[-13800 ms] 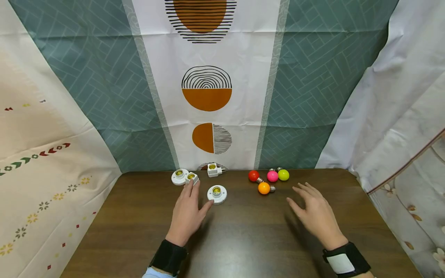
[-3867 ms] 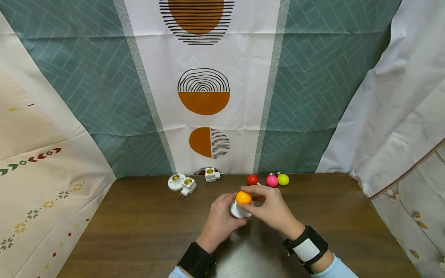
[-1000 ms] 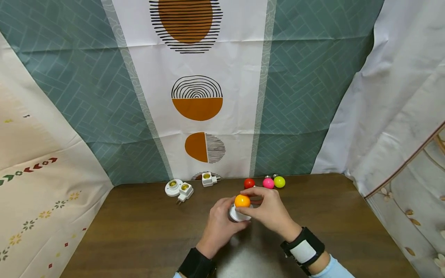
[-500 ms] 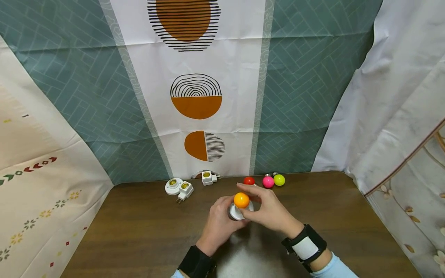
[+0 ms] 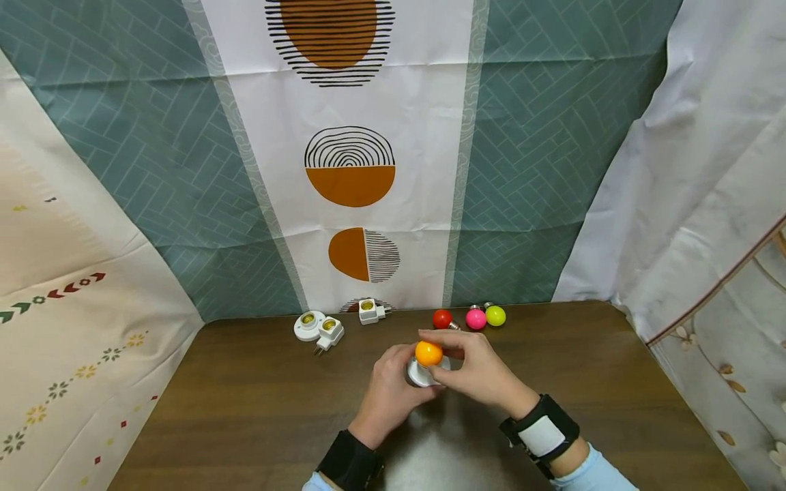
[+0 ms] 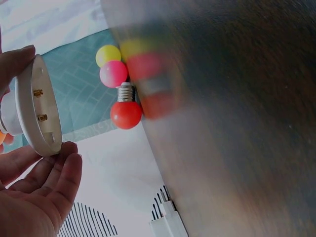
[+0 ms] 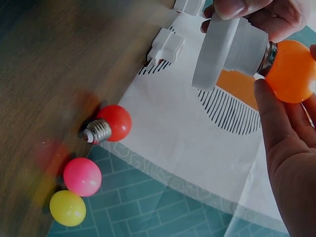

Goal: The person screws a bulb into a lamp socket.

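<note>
The left hand (image 5: 388, 390) is gripping the white socket (image 7: 234, 49) while the right hand (image 5: 482, 375) is pinching the orange bulb (image 7: 291, 74), straight-on, gentle turning probably seating it best

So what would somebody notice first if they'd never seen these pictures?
Probably the orange bulb, in the right hand at the mouth of a white socket the left hand holds. Next, perhaps, the red bulb, pink bulb and yellow-green bulb along the far edge of the table.
</note>
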`<action>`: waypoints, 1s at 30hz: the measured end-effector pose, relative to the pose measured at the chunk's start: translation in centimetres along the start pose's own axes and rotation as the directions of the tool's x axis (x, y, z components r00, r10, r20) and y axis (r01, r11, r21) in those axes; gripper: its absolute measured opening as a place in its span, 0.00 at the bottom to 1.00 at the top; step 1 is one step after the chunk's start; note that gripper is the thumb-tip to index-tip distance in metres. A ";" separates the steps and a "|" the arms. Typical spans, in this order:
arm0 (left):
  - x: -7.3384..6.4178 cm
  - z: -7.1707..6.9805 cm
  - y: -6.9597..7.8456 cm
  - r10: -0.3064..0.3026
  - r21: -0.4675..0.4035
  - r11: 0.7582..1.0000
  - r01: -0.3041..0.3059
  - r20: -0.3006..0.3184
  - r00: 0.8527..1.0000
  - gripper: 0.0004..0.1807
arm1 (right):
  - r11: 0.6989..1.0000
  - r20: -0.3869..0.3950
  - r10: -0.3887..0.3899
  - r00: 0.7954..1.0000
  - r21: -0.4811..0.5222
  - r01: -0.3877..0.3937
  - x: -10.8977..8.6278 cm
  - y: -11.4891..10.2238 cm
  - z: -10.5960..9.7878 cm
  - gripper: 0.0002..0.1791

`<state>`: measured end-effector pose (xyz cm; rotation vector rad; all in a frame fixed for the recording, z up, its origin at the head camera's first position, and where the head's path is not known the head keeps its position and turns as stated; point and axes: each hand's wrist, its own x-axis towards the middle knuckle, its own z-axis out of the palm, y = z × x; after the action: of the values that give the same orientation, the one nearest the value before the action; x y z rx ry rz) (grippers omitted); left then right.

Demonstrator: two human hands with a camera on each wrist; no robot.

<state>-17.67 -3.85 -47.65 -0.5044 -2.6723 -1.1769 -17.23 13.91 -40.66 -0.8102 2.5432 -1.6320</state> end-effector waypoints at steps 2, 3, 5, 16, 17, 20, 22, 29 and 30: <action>0.0 0.0 0.0 -0.002 -0.001 1.000 0.002 0.003 1.000 0.36 | 1.000 -0.016 -0.008 1.000 -0.003 0.008 0.1 0.8 0.1 0.27; 0.1 -0.1 0.0 -0.004 -0.003 1.000 0.004 0.005 1.000 0.36 | 1.000 -0.025 -0.013 1.000 -0.005 0.013 0.1 1.1 0.1 0.27; 0.1 -0.1 0.0 -0.006 -0.006 1.000 0.006 0.007 1.000 0.36 | 1.000 -0.047 -0.023 0.999 -0.014 0.023 0.2 1.7 0.2 0.26; 0.0 -0.1 0.0 -0.004 -0.014 1.000 0.004 0.000 1.000 0.36 | 0.999 -0.185 -0.002 0.983 -0.049 -0.007 0.2 1.9 0.7 0.24; 0.0 -0.1 0.0 -0.003 -0.013 1.000 0.003 -0.001 1.000 0.36 | 0.999 -0.185 -0.004 0.983 -0.049 -0.005 0.2 1.9 0.6 0.25; 0.0 -0.1 0.0 -0.002 -0.012 1.000 0.002 0.000 1.000 0.36 | 0.999 -0.175 -0.014 0.985 -0.047 0.006 0.2 1.8 0.5 0.26; 0.0 -0.1 0.1 -0.005 -0.012 1.000 0.005 0.005 1.000 0.36 | 0.999 -0.158 -0.021 0.987 -0.046 0.014 0.2 1.8 0.5 0.27; 0.0 -0.2 0.3 -0.016 -0.003 1.000 0.016 0.012 1.000 0.36 | 0.992 -0.109 -0.084 0.990 -0.106 0.073 0.1 1.8 0.3 0.26; 0.0 -0.2 0.3 -0.014 -0.001 1.000 0.014 0.011 1.000 0.36 | 0.991 -0.104 -0.086 0.991 -0.108 0.074 0.1 1.8 0.3 0.26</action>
<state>-17.54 -3.85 -47.32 -0.4940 -2.6891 -1.1830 -17.98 14.25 -42.30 -0.8653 2.7240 -1.6206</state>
